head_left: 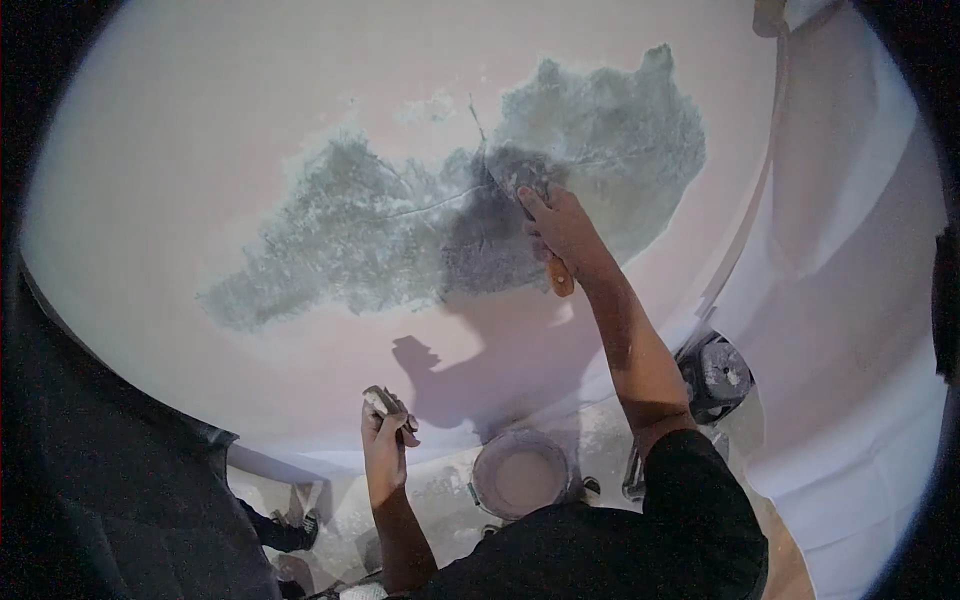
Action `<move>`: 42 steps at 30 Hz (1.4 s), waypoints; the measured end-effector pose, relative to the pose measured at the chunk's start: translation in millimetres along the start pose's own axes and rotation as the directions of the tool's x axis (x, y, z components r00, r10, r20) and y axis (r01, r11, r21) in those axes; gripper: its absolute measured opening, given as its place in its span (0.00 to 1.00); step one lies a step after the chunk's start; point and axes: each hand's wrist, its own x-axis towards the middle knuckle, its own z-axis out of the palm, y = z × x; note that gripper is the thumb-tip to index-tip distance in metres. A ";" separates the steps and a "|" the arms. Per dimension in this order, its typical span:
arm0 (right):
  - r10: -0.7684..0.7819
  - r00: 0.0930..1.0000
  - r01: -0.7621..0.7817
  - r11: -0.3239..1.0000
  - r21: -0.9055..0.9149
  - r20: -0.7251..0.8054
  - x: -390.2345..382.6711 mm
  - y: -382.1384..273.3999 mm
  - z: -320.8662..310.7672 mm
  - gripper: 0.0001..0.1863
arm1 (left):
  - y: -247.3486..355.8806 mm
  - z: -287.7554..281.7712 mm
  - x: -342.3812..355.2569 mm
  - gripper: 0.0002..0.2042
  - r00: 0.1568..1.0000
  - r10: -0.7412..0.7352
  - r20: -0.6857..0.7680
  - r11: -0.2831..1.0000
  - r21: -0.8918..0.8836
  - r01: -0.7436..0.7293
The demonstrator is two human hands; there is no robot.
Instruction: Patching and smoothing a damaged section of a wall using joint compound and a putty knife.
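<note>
- A mottled grey-green patch (340,230), its ragged edges fading to white, stands out against a pale, pinkish-white wall (200,130).
- Thin dark lines streak the patch; a darker grey shadow (480,240) tints its middle.
- An orange handle (561,278) shows below the right hand (560,222).
- A whitish-grey piece (383,401) shows in the left hand (387,428).
- Plain black marks the sleeve (690,480).
- A greyish bucket (480,470) frames a paler centre.
- White blotches spatter the grey floor (432,492) and a black stool (722,370).
</note>
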 end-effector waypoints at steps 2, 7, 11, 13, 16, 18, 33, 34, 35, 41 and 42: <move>-0.038 0.999 0.038 0.999 -0.019 -0.004 10.7 10.1 -2.0 0.14 | -0.4 -1.5 3.9 0.10 0.999 0.016 0.049 1.000 -0.015 -0.015; -0.073 0.997 0.073 0.995 -0.066 -0.001 19.1 14.8 -4.6 0.14 | -0.9 9.2 7.2 0.11 0.997 0.040 0.063 0.999 -0.036 -0.038; -0.146 0.988 0.137 0.977 -0.164 -0.045 15.5 9.6 10.8 0.15 | 0.2 4.0 4.7 0.12 0.998 0.010 0.068 1.000 -0.004 -0.010; -0.164 0.982 0.146 0.975 -0.170 -0.095 23.2 18.0 6.9 0.16 | -2.3 3.1 8.9 0.12 0.996 0.005 0.093 1.000 -0.016 -0.003; -0.313 0.940 0.251 0.904 -0.347 -0.137 41.0 44.2 4.4 0.16 | -3.5 -2.8 3.0 0.13 0.995 0.059 0.075 0.997 -0.058 -0.055; -0.231 0.968 0.205 0.953 -0.222 -0.094 36.8 36.3 -4.9 0.16 | 1.6 2.8 3.2 0.13 0.996 0.022 0.088 0.999 -0.034 -0.019; -0.171 0.971 0.144 0.976 -0.165 -0.169 -34.2 2.1 -200.9 0.13 | -26.6 110.8 10.6 0.09 0.992 0.023 0.125 0.996 -0.094 -0.011; -0.166 0.973 0.139 0.976 -0.170 -0.157 -29.6 1.3 -216.0 0.13 | -33.8 116.9 11.2 0.09 0.994 0.018 0.104 0.999 -0.050 -0.012; -0.148 0.980 0.131 0.983 -0.130 -0.130 -20.5 1.2 -229.7 0.14 | -43.4 126.4 7.8 0.09 0.997 0.013 0.081 1.000 -0.003 -0.013; -0.168 0.976 0.154 0.983 -0.102 -0.138 38.0 -10.1 -244.0 0.17 | -66.3 206.6 20.2 0.09 0.999 0.032 -0.011 0.998 -0.046 -0.033; -0.217 0.968 0.188 0.961 -0.203 -0.128 47.8 -7.6 -246.9 0.16 | -65.3 219.4 16.8 0.09 0.998 0.043 0.042 0.999 -0.020 -0.042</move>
